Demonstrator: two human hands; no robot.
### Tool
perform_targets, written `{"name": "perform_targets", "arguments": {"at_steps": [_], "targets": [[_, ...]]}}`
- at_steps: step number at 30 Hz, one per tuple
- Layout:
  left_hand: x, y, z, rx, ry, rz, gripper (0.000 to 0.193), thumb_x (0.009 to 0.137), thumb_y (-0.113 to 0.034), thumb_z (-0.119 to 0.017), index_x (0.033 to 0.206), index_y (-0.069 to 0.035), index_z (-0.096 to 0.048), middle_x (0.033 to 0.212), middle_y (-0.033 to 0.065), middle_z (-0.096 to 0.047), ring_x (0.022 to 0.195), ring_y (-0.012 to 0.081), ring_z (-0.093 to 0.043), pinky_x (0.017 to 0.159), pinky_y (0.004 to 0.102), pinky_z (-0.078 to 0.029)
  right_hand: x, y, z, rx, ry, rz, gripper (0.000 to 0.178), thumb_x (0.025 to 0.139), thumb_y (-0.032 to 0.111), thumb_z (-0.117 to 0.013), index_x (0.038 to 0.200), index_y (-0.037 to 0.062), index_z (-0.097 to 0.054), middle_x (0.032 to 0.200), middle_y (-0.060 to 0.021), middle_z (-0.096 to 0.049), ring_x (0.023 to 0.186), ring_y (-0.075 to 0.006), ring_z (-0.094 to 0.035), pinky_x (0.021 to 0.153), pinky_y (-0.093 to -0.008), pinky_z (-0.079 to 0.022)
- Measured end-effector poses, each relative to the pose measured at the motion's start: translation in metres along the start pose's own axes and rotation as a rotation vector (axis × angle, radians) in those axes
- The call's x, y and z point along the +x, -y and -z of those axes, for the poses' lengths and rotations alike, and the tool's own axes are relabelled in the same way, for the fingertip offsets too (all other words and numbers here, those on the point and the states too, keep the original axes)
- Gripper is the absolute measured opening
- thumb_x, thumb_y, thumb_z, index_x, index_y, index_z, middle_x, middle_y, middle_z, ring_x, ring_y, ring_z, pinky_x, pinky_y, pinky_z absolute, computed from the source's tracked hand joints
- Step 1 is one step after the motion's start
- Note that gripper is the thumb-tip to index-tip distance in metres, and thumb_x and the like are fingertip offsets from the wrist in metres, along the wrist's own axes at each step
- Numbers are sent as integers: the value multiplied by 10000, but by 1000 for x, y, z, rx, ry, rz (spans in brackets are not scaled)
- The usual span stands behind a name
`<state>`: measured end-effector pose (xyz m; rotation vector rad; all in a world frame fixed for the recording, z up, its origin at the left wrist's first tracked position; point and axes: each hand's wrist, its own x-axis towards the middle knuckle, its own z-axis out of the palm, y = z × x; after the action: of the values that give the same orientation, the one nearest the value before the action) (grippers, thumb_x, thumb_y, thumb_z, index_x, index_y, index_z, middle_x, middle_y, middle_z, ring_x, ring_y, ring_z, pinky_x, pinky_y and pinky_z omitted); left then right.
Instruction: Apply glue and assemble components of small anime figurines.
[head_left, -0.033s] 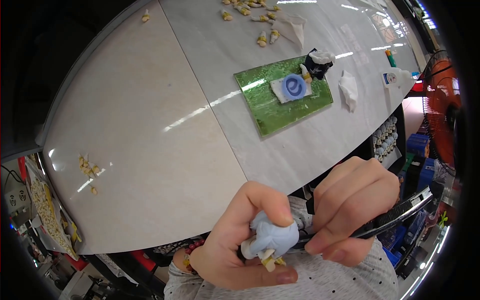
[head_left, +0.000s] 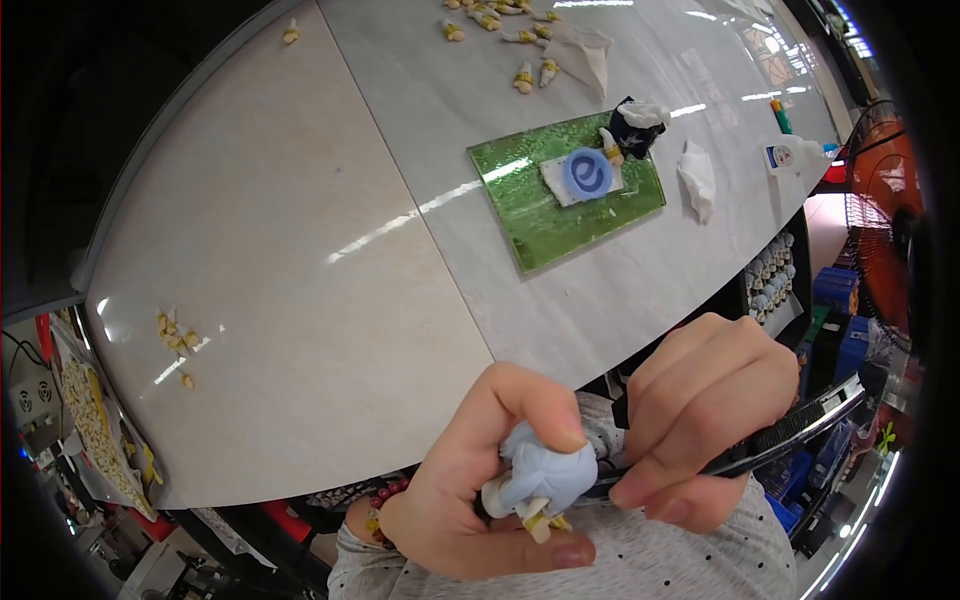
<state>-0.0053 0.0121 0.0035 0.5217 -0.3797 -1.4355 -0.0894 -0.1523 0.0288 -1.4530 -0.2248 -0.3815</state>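
My left hand (head_left: 480, 490) is closed around a small figurine (head_left: 553, 470) with pale blue hair and a cream and yellow body, thumb and fingers pinching it over my lap. My right hand (head_left: 705, 420) grips a slim black utility knife (head_left: 790, 432) whose rear end sticks out to the right. The knife's front end points at the figurine's right side; its tip is hidden behind the figurine and my fingers.
On the table (head_left: 270, 250), a green mat (head_left: 545, 235) carries a blue round cup (head_left: 588, 174) on a white pad. Figurine parts (head_left: 484, 18) lie at the far side, others (head_left: 177, 335) at left. A white bottle (head_left: 792, 157) and orange fan (head_left: 885, 215) stand right.
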Motion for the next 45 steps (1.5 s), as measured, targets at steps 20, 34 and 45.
{"name": "perform_targets", "arguments": {"at_steps": [20, 34, 45], "targets": [[4, 7, -2, -140, 22, -75, 580, 685, 50, -682, 1099, -80, -296, 931, 11, -401, 796, 44, -392, 661, 188, -325, -10, 1, -12, -43, -194, 17, 202, 739, 136, -662, 676, -50, -619, 551, -105, -577, 397, -155, -513, 365, -205, -421], [10, -7, -1, -24, 71, 227, 552, 715, 46, -653, 1102, -101, -288, 863, -9, -405, 635, 1, -383, 532, 148, -299, 1, 0, 8, -60, 82, 56, 144, 690, 59, -642, 639, -73, -616, 517, -103, -550, 355, -131, -463, 307, -202, -326], [7, -3, -2, -30, 66, 186, 524, 734, -15, -652, 1113, -100, -299, 853, -20, -393, 622, -5, -369, 528, 142, -291, 2, 0, 4, -47, 68, 52, 146, 687, 66, -641, 620, -61, -614, 495, -93, -546, 347, -128, -459, 306, -194, -338]]}}
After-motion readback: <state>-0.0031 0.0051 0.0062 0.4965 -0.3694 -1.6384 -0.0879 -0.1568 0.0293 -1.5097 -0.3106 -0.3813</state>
